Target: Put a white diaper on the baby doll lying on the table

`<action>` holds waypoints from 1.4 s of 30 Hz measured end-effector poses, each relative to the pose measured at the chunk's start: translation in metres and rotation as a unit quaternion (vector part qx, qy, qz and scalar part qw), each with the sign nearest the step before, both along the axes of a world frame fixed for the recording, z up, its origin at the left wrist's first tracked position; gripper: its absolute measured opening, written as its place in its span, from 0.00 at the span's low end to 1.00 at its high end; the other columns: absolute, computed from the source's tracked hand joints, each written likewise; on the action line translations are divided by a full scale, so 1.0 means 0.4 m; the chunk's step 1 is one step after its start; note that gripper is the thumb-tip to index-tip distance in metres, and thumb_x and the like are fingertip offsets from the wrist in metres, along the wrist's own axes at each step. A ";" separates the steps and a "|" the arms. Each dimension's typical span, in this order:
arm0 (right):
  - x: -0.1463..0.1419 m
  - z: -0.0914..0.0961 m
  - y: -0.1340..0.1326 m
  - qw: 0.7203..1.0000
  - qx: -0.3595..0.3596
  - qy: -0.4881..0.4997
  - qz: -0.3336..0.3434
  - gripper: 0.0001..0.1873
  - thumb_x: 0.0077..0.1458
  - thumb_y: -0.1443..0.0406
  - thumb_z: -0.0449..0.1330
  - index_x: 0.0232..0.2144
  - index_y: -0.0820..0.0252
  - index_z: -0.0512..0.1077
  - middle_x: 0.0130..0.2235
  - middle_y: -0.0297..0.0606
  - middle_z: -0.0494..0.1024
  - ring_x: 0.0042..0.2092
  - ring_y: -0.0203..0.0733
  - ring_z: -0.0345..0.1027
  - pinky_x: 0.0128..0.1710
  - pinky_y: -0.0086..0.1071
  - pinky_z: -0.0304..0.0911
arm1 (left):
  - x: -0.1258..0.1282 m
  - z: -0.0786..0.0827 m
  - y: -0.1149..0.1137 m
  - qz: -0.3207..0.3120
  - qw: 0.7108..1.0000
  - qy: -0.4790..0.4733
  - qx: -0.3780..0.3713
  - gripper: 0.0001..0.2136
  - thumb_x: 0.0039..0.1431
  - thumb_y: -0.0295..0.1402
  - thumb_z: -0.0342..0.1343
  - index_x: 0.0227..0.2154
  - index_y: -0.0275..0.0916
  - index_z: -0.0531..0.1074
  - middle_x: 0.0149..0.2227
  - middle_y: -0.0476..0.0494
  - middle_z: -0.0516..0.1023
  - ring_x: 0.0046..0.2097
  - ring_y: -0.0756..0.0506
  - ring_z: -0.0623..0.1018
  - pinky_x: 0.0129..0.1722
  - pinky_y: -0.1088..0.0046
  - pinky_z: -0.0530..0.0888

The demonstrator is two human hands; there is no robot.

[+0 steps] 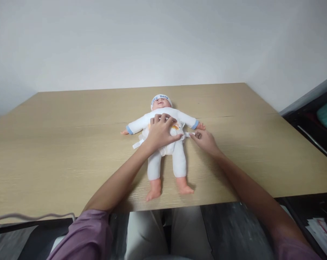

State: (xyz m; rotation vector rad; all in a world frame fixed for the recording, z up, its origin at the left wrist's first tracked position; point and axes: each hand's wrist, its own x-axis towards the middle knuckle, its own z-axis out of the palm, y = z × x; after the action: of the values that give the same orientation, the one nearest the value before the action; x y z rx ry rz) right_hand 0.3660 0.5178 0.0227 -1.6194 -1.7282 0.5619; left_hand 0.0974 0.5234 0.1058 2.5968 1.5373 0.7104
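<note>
Mid-way along the pale wooden tabletop [71, 151], a soft baby doll in white romper [179, 159] lies face-up, left hand [160, 131] spread flat on its belly, right hand [205, 141] pinching the white side tie [189, 134]; seemingly mid-fastening, calling for a steady counter-hold.

A baby doll [163, 144] in a white suit and cap lies face up on the wooden table [57, 151]. The person's left hand [162, 130] presses flat on its belly, while the right hand [204, 139] pinches a white tab [190, 134] at the doll's side. A white cable [30, 217] trails along the table's near edge.
</note>
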 end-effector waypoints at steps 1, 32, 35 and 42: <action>0.005 0.006 0.001 1.000 -0.005 0.019 0.006 0.26 0.60 0.40 0.62 0.27 0.53 0.70 0.26 0.35 0.74 0.31 0.43 0.66 0.34 0.37 0.58 | 0.000 -0.002 0.001 -0.001 1.000 0.000 0.002 0.31 0.59 0.60 0.67 0.58 0.46 0.77 0.60 0.35 0.74 0.62 0.25 0.67 0.61 0.42 0.67; -0.135 0.084 -0.031 0.914 0.229 -0.108 0.317 0.35 0.79 0.51 0.47 0.81 0.52 0.52 0.79 0.43 0.62 0.79 0.53 0.56 0.78 0.56 0.54 | -0.229 -0.101 0.000 0.006 0.958 -0.278 -0.070 0.22 0.76 0.49 0.50 0.63 0.42 0.66 0.66 0.34 0.73 0.63 0.40 0.74 0.66 0.56 0.73; -0.126 0.083 -0.031 0.912 0.237 -0.127 0.309 0.35 0.78 0.51 0.47 0.80 0.53 0.54 0.78 0.45 0.64 0.78 0.55 0.56 0.78 0.57 0.54 | -0.315 -0.155 -0.031 0.046 0.984 -0.168 -0.050 0.21 0.73 0.50 0.52 0.56 0.40 0.70 0.58 0.33 0.76 0.61 0.36 0.74 0.67 0.49 0.71; -0.228 0.174 -0.028 0.899 0.295 -0.124 0.299 0.20 0.78 0.56 0.52 0.62 0.55 0.74 0.57 0.45 0.83 0.60 0.54 0.75 0.63 0.50 0.67 | -0.390 -0.154 -0.046 0.094 0.987 -0.058 -0.120 0.19 0.66 0.54 0.57 0.38 0.42 0.69 0.45 0.36 0.80 0.51 0.33 0.76 0.58 0.48 0.71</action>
State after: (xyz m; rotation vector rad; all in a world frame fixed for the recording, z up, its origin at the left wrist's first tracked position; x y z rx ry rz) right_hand 0.2747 0.5066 0.0925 -0.7414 -2.3129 0.0631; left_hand -0.0586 0.5051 0.0440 2.2207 1.7287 0.6315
